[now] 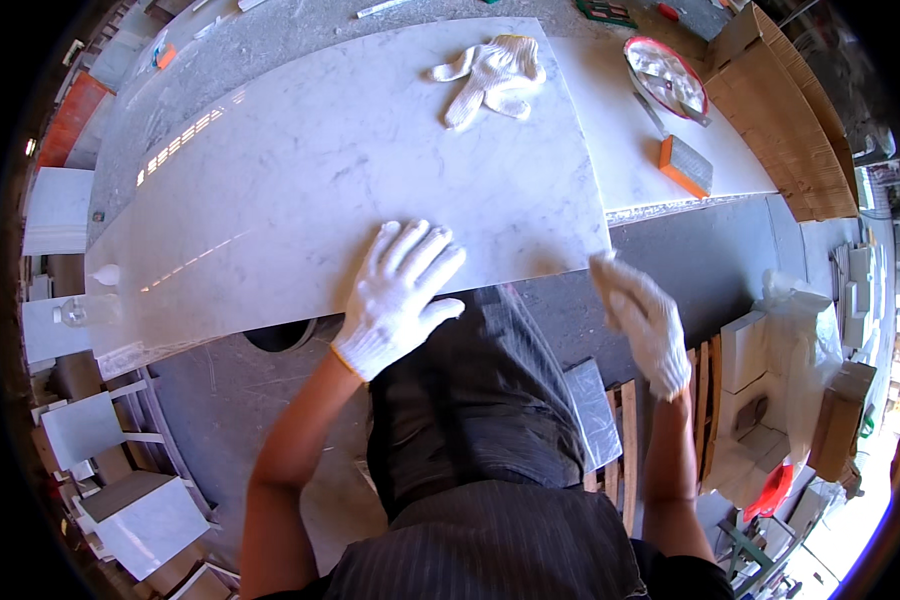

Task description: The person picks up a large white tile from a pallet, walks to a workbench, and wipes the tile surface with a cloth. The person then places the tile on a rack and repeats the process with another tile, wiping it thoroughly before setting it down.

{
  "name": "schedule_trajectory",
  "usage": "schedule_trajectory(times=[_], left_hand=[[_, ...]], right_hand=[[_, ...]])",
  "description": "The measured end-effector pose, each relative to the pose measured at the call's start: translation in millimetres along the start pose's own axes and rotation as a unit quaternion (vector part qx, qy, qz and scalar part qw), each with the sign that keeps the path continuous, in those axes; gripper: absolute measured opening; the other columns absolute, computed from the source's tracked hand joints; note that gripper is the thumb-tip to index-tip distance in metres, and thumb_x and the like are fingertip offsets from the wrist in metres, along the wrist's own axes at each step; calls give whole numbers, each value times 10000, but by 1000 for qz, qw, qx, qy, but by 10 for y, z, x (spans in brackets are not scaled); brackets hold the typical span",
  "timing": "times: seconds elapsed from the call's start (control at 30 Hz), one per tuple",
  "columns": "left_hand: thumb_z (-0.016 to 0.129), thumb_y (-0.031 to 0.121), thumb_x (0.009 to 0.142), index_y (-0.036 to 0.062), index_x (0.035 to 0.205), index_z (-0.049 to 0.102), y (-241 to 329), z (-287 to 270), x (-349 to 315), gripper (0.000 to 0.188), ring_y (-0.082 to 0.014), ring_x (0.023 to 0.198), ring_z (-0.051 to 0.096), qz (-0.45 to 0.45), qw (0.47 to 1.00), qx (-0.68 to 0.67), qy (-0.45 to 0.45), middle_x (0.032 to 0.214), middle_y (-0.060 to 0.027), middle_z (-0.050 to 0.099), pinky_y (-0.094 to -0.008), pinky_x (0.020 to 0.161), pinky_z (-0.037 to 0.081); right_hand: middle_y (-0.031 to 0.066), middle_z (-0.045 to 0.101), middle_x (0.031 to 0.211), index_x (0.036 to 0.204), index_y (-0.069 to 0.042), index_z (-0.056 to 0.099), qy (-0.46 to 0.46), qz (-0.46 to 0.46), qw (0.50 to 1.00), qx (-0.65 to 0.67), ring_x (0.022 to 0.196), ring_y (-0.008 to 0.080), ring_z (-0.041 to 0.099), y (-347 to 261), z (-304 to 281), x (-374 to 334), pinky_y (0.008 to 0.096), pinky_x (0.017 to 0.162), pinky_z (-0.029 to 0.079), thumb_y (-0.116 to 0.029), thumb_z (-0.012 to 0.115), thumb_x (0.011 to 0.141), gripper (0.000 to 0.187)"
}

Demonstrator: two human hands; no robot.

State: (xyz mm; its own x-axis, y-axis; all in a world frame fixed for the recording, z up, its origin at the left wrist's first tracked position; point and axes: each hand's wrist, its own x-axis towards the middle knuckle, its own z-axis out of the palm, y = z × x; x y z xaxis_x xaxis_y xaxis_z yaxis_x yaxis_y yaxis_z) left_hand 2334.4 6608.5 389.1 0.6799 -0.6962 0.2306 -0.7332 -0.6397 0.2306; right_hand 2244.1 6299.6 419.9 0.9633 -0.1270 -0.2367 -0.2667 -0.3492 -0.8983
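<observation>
A large white marble slab (300, 170) with grey veins lies in front of me. My left hand (400, 290), in a white knitted glove, rests on its near edge with the fingers spread and flat. Beside the slab's near right corner is my right hand (645, 320), gloved too. Its fingers are drawn together and slightly smeared by motion, and whatever may be in them is hidden. A spare white glove (495, 78) lies on the far right part of the slab.
Right of the slab, another white slab (610, 120) carries an orange-sided sanding block (686, 168) and a red-rimmed bowl (665, 75). A cardboard box (780, 110) stands beyond. A clear bottle (85, 310) is at the left edge; wooden pallet slats (628, 440) lie below right.
</observation>
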Motion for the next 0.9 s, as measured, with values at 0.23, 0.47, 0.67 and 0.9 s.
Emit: schedule_trajectory(times=[0.23,0.47,0.67,0.9], left_hand=[[696,395,804,172,1317,577,0,154,-12,572,-306,1309,444,-2,999,44,10,1374,-75,524,-523,1126,302],[721,334,789,163,1301,585,-11,245,-10,557,-315,1281,474,0,999,40,24,1347,-87,545,-526,1105,329],[727,330,785,159,1295,587,-35,233,-10,555,-316,1268,486,3,999,46,23,1344,-91,548,-517,1101,337],[720,344,791,160,1284,593,-12,258,-46,542,-302,1265,490,-2,999,48,25,1329,-82,562,-509,1105,336]], right_hand=[[146,572,807,1306,-117,589,33,-77,933,-350,706,300,599,39,44,258,392,645,487,-127,558,926,382],[146,564,829,1350,-173,558,62,-147,849,-504,719,321,612,59,51,770,409,637,492,-103,535,917,439],[165,582,859,1338,-133,546,40,-160,835,-525,685,318,628,37,140,493,424,589,503,-90,510,897,444],[172,595,885,1337,-113,543,21,-145,845,-514,670,324,630,25,88,438,430,588,506,-81,510,899,441]])
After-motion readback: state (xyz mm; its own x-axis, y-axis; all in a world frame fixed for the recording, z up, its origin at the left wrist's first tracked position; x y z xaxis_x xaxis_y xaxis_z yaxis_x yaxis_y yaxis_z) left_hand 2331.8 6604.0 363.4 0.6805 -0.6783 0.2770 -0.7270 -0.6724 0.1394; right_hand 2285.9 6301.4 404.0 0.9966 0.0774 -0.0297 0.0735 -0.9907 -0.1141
